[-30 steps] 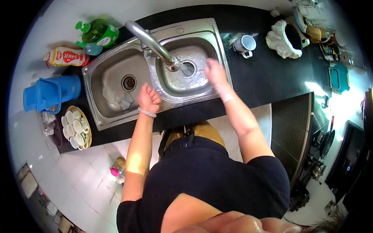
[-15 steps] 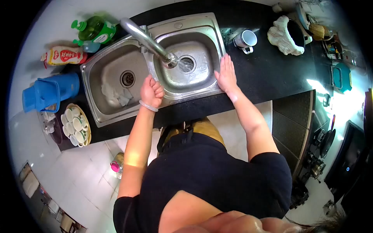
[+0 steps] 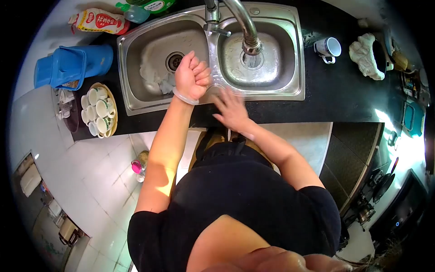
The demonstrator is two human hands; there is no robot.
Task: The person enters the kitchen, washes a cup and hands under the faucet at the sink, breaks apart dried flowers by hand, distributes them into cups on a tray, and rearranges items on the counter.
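Note:
My left hand (image 3: 193, 76) is curled in a loose fist over the right edge of the left basin (image 3: 154, 50); I cannot make out anything in it. A pale bangle (image 3: 185, 97) circles that wrist. My right hand (image 3: 231, 109) is spread and slightly blurred at the sink's front rim, holding nothing, just right of my left hand. Water runs from the curved faucet (image 3: 245, 22) into the right basin (image 3: 282, 68). A whitish, crumpled thing (image 3: 166, 86) lies in the left basin.
Right of the sink stand a mug (image 3: 327, 49) and a white sculpted pot (image 3: 364, 56). To the left are a blue jug (image 3: 74, 66), a basket of cups (image 3: 104, 108) and a red-and-yellow bag (image 3: 100, 21). Green bottles stand behind the sink.
My right hand has moved left from the sink's right edge to near my left hand. The view has shifted, so the sink now appears higher and farther right.

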